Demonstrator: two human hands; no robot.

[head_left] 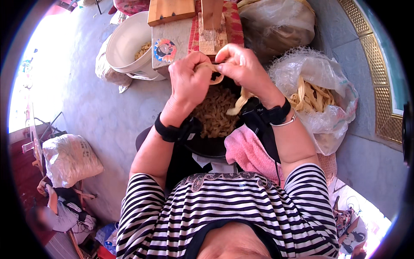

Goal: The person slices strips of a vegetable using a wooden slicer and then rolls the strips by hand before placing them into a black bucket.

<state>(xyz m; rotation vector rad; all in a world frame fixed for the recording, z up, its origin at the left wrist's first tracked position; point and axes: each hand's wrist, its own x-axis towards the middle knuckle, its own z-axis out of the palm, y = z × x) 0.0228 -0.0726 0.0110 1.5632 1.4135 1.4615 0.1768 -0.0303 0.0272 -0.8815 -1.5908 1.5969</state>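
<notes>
My left hand point(188, 78) and my right hand point(246, 71) are raised close together over a dark round basin. Both are closed, fingertips pinching a soft, pale yellow strip point(206, 67) bent into a loop between them. The strip's tail point(239, 103) hangs down below my right hand. In the basin lies a heap of short brownish-yellow twisted pieces point(217, 113). Part of the heap is hidden by my hands and wrists. Just beyond my fingers stands a wooden block point(212, 36) on the end of a bench.
To the left of the bench point(172, 32) is a white bucket point(125, 41) with yellow pieces inside. A plastic sack point(312, 97) of long yellow strips sits open at right, below another sack point(276, 26). A pink towel point(248, 146) lies near my right forearm. Another person point(64, 207) sits at lower left.
</notes>
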